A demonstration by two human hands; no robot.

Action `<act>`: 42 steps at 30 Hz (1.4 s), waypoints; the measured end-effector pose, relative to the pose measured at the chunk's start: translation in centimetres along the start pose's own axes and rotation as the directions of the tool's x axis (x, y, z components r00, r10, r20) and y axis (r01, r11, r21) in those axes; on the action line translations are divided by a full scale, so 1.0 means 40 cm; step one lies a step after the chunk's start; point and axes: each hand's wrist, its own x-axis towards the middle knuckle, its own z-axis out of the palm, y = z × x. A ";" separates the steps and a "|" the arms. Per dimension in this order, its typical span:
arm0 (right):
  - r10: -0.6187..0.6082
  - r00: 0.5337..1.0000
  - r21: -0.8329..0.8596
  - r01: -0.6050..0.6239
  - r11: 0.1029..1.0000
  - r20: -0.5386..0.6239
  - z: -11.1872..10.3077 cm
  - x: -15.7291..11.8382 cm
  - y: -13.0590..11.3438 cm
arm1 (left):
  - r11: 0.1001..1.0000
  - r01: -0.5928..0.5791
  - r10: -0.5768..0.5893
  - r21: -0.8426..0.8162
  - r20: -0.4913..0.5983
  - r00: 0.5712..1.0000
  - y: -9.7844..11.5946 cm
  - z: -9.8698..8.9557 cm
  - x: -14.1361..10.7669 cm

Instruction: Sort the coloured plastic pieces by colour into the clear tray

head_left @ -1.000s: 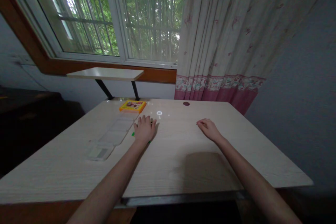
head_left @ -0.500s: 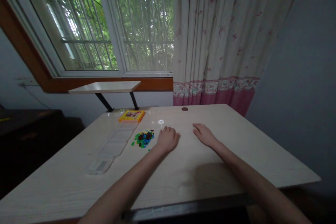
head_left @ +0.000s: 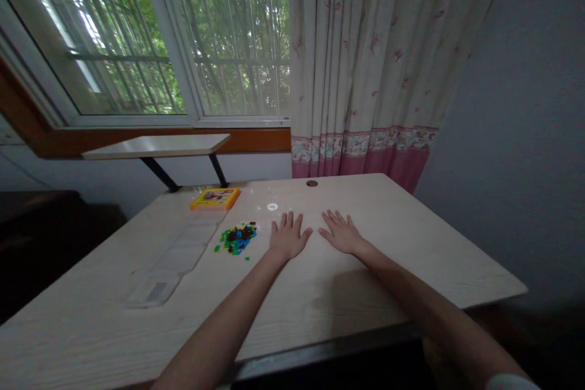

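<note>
My left hand point(head_left: 289, 239) rests palm down on the pale wooden table point(head_left: 292, 311), its fingers spread and nothing in it. Close by on the right, my right hand point(head_left: 340, 233) lies the same way, fingers apart, holding nothing. A small gap separates the two thumbs. Left of my left hand is a loose pile of small toy bricks point(head_left: 236, 237) in green, blue, dark brown and yellow. One green piece point(head_left: 247, 259) lies apart at the near side of the pile.
Farther left, a clear plastic case point(head_left: 183, 250) lies flat, with a yellow-orange box point(head_left: 216, 198) at its far end. A raised shelf point(head_left: 159, 146) on dark legs stands at the back left. A round dark cable hole point(head_left: 312, 183) marks the far edge. Behind hang curtains point(head_left: 361, 73).
Both hands have flattened and spread their fingers. The right hand has come nearer to the left one. The view has turned slightly, so the scene sits farther left.
</note>
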 end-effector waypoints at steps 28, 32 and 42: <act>0.010 0.999 0.003 -0.010 1.000 0.046 0.000 0.006 0.012 | 1.000 -0.004 0.005 -0.009 0.061 0.998 -0.001 -0.002 0.001; 0.010 0.999 0.002 -0.011 1.000 0.050 -0.001 0.006 0.011 | 1.000 -0.008 0.009 -0.015 0.059 0.998 0.000 -0.006 -0.001; 0.008 0.999 0.010 -0.008 1.000 0.046 -0.001 0.005 0.013 | 1.000 -0.010 0.011 -0.025 0.038 0.999 -0.005 0.004 0.002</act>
